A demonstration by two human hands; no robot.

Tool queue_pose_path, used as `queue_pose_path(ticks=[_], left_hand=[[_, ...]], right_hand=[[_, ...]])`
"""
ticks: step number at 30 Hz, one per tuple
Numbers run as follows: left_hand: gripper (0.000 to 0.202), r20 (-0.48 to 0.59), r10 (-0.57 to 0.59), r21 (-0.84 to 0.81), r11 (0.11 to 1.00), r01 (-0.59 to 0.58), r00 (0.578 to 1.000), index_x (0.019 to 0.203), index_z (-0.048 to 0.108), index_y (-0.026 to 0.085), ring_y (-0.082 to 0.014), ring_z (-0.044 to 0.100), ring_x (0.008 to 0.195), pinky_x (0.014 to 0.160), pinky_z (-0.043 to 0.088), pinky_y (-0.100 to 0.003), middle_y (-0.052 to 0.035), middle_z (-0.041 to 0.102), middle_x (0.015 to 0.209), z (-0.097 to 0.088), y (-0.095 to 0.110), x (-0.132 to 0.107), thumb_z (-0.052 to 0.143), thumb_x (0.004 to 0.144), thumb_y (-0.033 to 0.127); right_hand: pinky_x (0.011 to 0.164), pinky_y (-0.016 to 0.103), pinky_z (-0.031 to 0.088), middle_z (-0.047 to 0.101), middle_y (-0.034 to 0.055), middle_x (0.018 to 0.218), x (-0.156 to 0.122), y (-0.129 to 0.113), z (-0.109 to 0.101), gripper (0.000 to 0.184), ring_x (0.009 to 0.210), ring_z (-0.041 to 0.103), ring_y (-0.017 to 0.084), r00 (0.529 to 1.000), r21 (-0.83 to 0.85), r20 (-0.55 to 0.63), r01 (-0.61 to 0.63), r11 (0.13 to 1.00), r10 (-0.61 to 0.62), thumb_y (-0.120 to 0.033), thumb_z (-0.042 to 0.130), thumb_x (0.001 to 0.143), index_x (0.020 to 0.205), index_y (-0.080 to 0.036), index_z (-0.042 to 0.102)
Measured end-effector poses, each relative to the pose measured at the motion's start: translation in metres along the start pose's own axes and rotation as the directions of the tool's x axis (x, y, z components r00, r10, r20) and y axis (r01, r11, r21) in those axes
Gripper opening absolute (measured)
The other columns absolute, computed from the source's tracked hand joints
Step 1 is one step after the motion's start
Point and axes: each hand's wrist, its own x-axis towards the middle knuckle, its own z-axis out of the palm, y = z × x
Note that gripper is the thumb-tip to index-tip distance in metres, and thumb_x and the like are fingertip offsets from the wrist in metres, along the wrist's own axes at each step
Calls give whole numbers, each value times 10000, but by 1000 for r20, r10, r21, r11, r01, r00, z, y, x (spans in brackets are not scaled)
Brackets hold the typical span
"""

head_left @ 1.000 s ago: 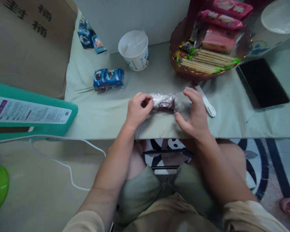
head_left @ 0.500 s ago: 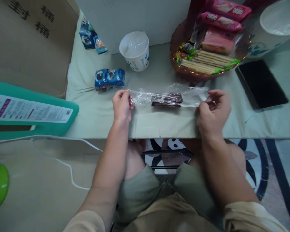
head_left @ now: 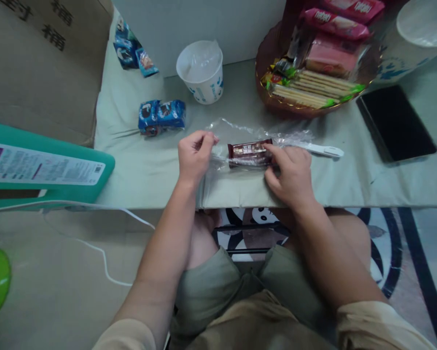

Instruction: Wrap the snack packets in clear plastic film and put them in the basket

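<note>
A small brown snack bar [head_left: 248, 152] lies on a sheet of clear plastic film [head_left: 247, 133] near the front edge of the pale green table [head_left: 349, 170]. My left hand [head_left: 194, 158] pinches the film's left end between thumb and fingers. My right hand [head_left: 290, 172] rests at the bar's right end, with its fingers curled onto the bar and the film.
A white pen-like tool [head_left: 318, 149] lies just right of the film. Behind stand a white paper cup [head_left: 201, 72], blue snack packs [head_left: 162, 115], a brown bowl of snacks [head_left: 315, 63] and a black phone [head_left: 396, 122]. A teal board [head_left: 39, 167] and a cardboard box [head_left: 39, 63] are left.
The film had been stretched out wide between both hands. Now the right hand has let go of its end and come in to the bar; the left hand has shifted slightly right.
</note>
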Motion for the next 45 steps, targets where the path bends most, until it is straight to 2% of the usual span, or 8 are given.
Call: queue_pose_path(ticks=[7,12,21,28,32,38,43,45], left_hand=[[314,-78,-351,-222,919,327,933,601,603,183,-79,490,469,463,354,-212,5,592,612,0,-9,16,647,897,279],[287,-12,-342,-219,918,331,940,597,622,177,-90,512,498,497,395,-208,6,579,591,-4,-7,16,581,880,160],[187,70,-375,-223,897,380,925,687,637,205,-119,564,558,503,377,-222,16,617,641,-12,-7,12,565,781,61],[197,117,-401,49,916,398,908,791,568,233,-140,506,434,523,351,-259,54,535,502,-13,-4,10,617,900,390],[228,223,-439,98,898,428,870,968,581,228,-141,529,448,529,358,-249,61,522,512,-15,5,6,578,906,448],[280,365,-486,28,858,513,794,1101,584,197,-118,480,453,513,299,-233,46,551,561,-17,15,5,570,823,172],[320,383,-465,-66,848,526,798,997,586,185,-105,451,462,523,292,-231,37,556,573,-18,13,6,520,726,27],[316,399,-455,-102,841,532,796,948,600,184,-100,413,441,509,259,-229,44,509,531,-18,12,6,505,699,13]], right_hand=[[965,512,438,698,49,1029,-18,-4,-19,105,1103,611,310,990,-8,-104,100,995,-100,-252,668,882,823,-302,738],[1092,525,386,745,3,1245,-39,-8,-37,78,1300,585,327,945,-99,-59,315,944,-321,-229,703,878,827,-286,720],[886,427,427,808,47,941,-49,-19,-56,229,869,743,222,864,-47,298,438,898,-406,-214,565,964,1167,-241,667],[565,338,488,771,105,1197,-25,-39,-48,868,556,644,169,940,145,340,-55,988,3,-339,622,885,1623,-212,183],[632,364,495,731,72,937,-11,-47,-36,417,683,654,222,944,-15,315,-98,995,97,-331,643,855,1250,-196,640],[842,402,558,707,137,1141,-14,-61,-29,104,1028,698,271,981,38,115,153,988,-156,-224,565,932,873,-216,650],[901,400,576,781,65,1031,-19,-66,-27,124,970,740,222,742,343,338,476,810,-579,-200,527,982,1008,-227,645],[904,389,583,780,63,1015,-15,-64,-25,176,975,738,214,791,346,303,428,835,-531,-172,504,990,1077,-226,648]])
